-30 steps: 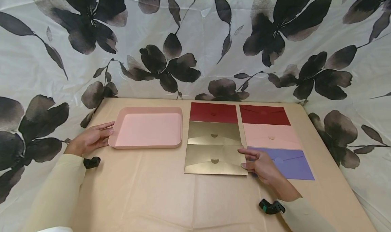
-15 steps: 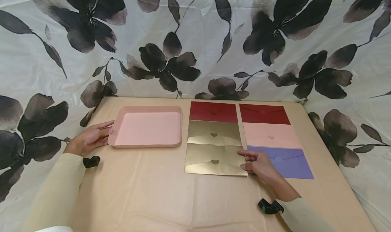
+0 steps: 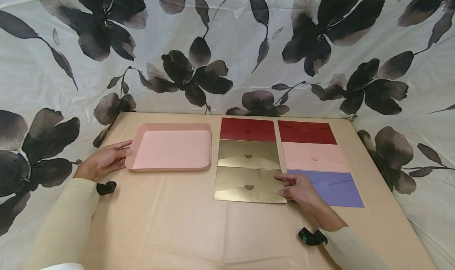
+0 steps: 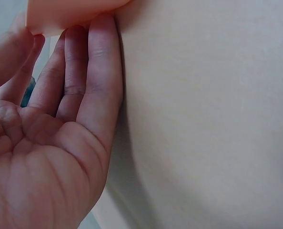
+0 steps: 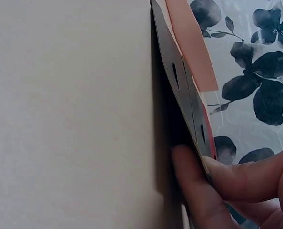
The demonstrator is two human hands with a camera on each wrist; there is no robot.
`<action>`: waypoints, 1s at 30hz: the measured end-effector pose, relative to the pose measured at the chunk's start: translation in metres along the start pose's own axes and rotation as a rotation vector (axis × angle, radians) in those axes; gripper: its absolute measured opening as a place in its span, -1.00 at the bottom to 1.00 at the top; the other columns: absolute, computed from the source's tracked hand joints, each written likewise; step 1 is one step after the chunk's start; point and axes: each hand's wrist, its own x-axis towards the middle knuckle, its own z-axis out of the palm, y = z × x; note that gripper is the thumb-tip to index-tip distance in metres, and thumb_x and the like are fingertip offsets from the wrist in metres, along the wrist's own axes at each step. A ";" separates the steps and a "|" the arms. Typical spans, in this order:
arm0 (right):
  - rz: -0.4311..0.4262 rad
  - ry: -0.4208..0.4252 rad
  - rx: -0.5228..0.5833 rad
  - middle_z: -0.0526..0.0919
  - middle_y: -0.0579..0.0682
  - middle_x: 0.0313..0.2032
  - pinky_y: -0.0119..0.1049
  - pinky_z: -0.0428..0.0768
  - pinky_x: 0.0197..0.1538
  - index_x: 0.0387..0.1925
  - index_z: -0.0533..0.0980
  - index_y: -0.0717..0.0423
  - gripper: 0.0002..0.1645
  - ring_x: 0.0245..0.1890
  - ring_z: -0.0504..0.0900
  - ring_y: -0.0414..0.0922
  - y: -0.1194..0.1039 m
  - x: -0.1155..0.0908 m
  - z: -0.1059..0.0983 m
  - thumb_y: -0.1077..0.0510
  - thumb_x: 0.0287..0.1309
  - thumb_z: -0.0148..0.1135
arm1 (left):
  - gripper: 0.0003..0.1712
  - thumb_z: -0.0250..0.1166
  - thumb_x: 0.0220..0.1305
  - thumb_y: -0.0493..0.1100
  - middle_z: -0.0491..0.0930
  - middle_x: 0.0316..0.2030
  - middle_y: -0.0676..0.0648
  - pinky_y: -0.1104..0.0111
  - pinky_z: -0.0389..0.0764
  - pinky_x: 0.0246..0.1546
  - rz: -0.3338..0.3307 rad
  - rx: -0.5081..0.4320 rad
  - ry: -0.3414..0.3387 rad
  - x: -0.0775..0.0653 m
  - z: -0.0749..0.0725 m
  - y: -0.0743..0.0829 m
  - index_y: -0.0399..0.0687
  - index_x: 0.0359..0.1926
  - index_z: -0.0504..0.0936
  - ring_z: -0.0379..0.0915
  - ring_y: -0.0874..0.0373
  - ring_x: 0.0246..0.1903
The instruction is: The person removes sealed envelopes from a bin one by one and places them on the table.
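At the left end of the pink tray (image 3: 168,149), my left hand (image 3: 106,160) grips the rim. In the left wrist view, the fingers (image 4: 101,62) reach beneath the tray (image 4: 60,16), with the thumb against its side. My right hand (image 3: 302,191) pinches the front gold envelope (image 3: 245,193) at its right edge. The right wrist view shows the thumb (image 5: 246,179) on the envelope's face and a finger (image 5: 194,183) underneath, the edge bent up a little. Behind it in the same column lie a second gold envelope (image 3: 231,153) and a red one (image 3: 236,128).
A right column holds a red envelope (image 3: 305,132), a pink envelope (image 3: 313,157) and a purple envelope (image 3: 339,189), the last partly hidden by my right hand. All lie on a beige-covered table (image 3: 185,222). A white floral sheet (image 3: 245,52) hangs behind its back edge.
My right wrist has shifted very slightly left and away from me, still pinching the gold envelope. My left hand keeps its grip on the tray.
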 end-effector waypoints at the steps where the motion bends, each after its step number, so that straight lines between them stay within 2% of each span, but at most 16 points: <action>1: 0.003 0.001 -0.007 0.35 -0.03 -0.31 -0.37 0.41 -0.47 0.32 0.50 0.39 -0.32 -0.54 0.33 -0.24 -0.001 0.000 0.000 0.50 0.11 0.35 | -0.02 0.22 0.54 -0.06 0.64 -0.11 0.54 0.47 0.70 -0.12 0.000 -0.003 -0.001 0.000 0.000 0.000 -0.02 0.68 -0.21 0.63 0.47 -0.13; 7: 0.003 -0.019 -0.018 0.32 -0.07 -0.43 -0.36 0.38 -0.49 0.33 0.48 0.43 -0.30 -0.55 0.32 -0.21 -0.003 0.002 0.000 0.55 0.09 0.30 | -0.02 0.23 0.54 -0.08 0.65 -0.11 0.53 0.47 0.69 -0.11 -0.007 -0.016 -0.007 0.001 -0.001 0.000 -0.02 0.68 -0.21 0.63 0.46 -0.13; 14: -0.014 -0.016 -0.103 0.39 -0.10 -0.60 -0.27 0.57 -0.43 0.30 0.51 0.44 -0.31 -0.50 0.45 -0.17 -0.007 0.005 0.000 0.54 0.05 0.28 | -0.06 0.20 0.56 -0.06 0.63 -0.10 0.55 0.48 0.70 -0.10 -0.008 0.009 0.006 0.001 -0.001 0.001 0.00 0.68 -0.19 0.63 0.48 -0.12; 16: -0.009 -0.014 -0.114 0.39 -0.12 -0.63 -0.28 0.56 -0.44 0.29 0.51 0.43 -0.31 -0.51 0.44 -0.17 -0.007 0.006 0.000 0.54 0.04 0.28 | -0.07 0.19 0.57 -0.05 0.63 -0.10 0.56 0.48 0.70 -0.10 -0.005 0.016 0.007 0.002 -0.001 0.001 0.00 0.68 -0.18 0.62 0.48 -0.12; 30: 0.024 -0.012 -0.142 0.37 -0.14 -0.70 -0.28 0.54 -0.45 0.28 0.55 0.36 -0.30 -0.53 0.38 -0.18 -0.007 0.009 -0.002 0.55 0.01 0.30 | -0.03 0.22 0.54 -0.05 0.65 -0.13 0.54 0.45 0.71 -0.12 -0.029 -0.006 -0.004 0.006 -0.002 0.000 0.05 0.69 -0.19 0.65 0.45 -0.15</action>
